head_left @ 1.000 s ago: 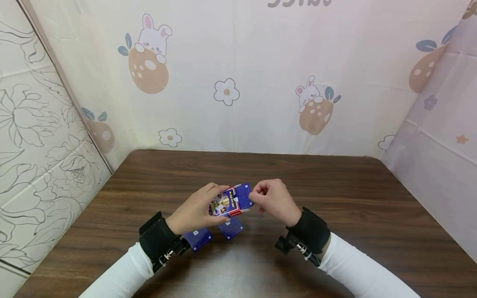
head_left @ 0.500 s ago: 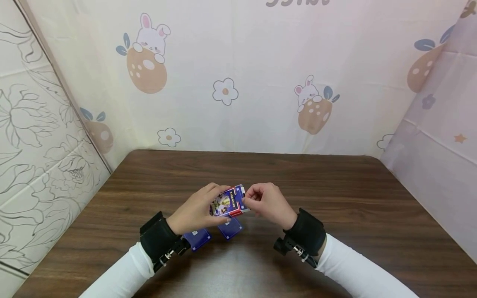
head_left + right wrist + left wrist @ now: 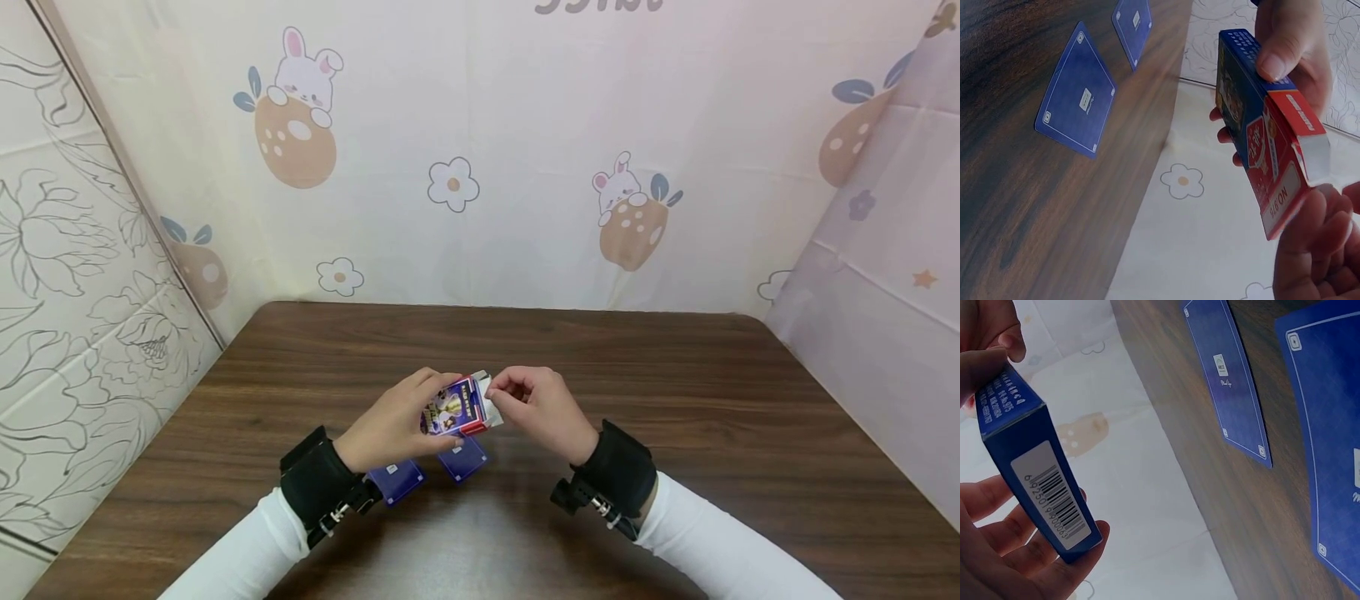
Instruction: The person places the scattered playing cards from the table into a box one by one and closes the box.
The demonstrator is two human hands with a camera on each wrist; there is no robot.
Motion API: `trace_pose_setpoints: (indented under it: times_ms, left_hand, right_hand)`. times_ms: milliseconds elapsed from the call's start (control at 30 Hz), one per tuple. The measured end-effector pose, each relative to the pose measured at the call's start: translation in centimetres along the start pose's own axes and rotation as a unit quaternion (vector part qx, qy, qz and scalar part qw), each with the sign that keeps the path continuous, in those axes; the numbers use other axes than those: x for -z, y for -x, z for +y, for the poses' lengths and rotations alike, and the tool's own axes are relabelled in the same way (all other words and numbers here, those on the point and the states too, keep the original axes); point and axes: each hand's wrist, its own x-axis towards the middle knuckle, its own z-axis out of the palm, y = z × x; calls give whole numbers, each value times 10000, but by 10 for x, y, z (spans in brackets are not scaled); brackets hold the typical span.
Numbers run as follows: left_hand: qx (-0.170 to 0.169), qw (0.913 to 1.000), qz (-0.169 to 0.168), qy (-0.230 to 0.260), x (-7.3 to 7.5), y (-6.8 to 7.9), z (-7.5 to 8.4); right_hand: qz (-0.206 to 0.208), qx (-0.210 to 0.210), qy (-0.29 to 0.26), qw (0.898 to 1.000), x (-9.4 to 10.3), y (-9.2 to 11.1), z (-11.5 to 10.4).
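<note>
Box of blue-and-red cardboard sits gripped in the left hand above a brown wood-grain table; right hand pinches its white flap, which a hard tug could tear.

One card box, two blue-backed cards, two hands, two black wrist straps, two white sleeves, one wooden table.
</note>
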Motion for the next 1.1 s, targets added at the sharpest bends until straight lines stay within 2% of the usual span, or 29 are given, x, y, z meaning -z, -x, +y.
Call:
trace_pose_setpoints:
  times_ms: [133,233,300,400,467,567,667,800,1000,1100]
  left_hand:
    - [26,10000,77,-50,4,1,-2]
    - [82,9997,194,-98,8,2,-3]
    - [119,9996,246,-108,10,1,-3]
    - [183,9994,293,-94,13,1,-3]
    - [234,9992,326,-78,14,1,-3]
    - [278,9989,382,-66,14,0,-1]
    - [305,9984,460,-82,13,-1,0]
    - [321,9981,526,-85,14,-1,2]
    - [230,9985,498,-37,12,-1,2]
    - [212,9983,526,-95,12,0,1]
  right_hand:
    - [297,-13,-73,9995,5,0,0]
    - [334,-9,26,9994,8,-2,5]
    - [158,12,293,9994,7,-4,11]
    - [-407,-12,863,9954,2,-7,20]
    - [-931,-72,1305,9870,-6,-8,25]
    - [-1623,-173,1890,9683,-21,-8,29]
    - [-1952,-119,2387,9512,-36,-6,27]
    - [-1972,126,3092,9303,-53,-5,21]
    - [-1615,573,4271,8878,-71,1,23]
    - [-1547,670,4390,8825,-72,2,24]
